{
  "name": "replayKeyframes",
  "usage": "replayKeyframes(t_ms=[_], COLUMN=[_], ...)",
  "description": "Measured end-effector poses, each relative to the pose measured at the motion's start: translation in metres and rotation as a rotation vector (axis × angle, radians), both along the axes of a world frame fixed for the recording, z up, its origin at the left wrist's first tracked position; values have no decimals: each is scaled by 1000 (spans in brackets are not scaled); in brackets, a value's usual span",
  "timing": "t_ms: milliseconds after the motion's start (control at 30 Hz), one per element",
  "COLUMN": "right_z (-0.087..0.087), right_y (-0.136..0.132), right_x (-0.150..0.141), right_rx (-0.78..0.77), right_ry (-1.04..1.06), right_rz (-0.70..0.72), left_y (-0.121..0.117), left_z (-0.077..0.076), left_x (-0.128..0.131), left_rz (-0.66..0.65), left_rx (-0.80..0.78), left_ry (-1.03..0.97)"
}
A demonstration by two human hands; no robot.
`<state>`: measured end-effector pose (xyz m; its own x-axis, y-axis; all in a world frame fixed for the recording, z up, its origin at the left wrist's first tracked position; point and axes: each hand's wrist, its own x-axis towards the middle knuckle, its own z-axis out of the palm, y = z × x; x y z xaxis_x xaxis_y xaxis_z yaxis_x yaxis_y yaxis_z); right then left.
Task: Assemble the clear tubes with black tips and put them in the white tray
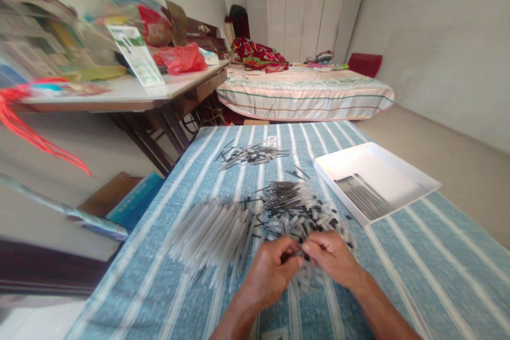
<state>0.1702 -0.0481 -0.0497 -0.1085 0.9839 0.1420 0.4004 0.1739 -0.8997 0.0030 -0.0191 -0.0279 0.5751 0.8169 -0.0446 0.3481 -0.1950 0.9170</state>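
Observation:
My left hand (274, 265) and my right hand (330, 255) meet at the fingertips over a heap of small pen caps (314, 220), some black and some whitish. Both are closed in a pinch on something small, mostly hidden by the fingers; a dark bit shows between them. Left of my hands lies a pile of translucent pen barrels (211, 234). Just beyond the caps is a bundle of thin dark pen refills (282, 194). Farther back, a loose pile of dark, thin pen pieces (255, 154) lies on the striped cloth.
A white open box (402, 175) on the right holds a row of finished-looking pens (362, 196). Blue striped cloth (151, 276) covers the table. At left stands a desk (131, 100) with a red plastic bag (181, 58); a bed (306, 90) is behind.

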Motion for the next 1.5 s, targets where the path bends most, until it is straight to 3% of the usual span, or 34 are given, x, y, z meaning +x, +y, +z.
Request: replayKeyframes(t_ms=[500, 1500], right_z=[2, 1], right_y=[-2, -2], right_x=[4, 6], right_rx=[-28, -85], right_ry=[-64, 14], right_rz=[30, -24], left_y=[1, 1], left_z=[-4, -7], left_x=[0, 3], left_rz=[-26, -37], left_rx=[28, 99], left_ry=[29, 82])
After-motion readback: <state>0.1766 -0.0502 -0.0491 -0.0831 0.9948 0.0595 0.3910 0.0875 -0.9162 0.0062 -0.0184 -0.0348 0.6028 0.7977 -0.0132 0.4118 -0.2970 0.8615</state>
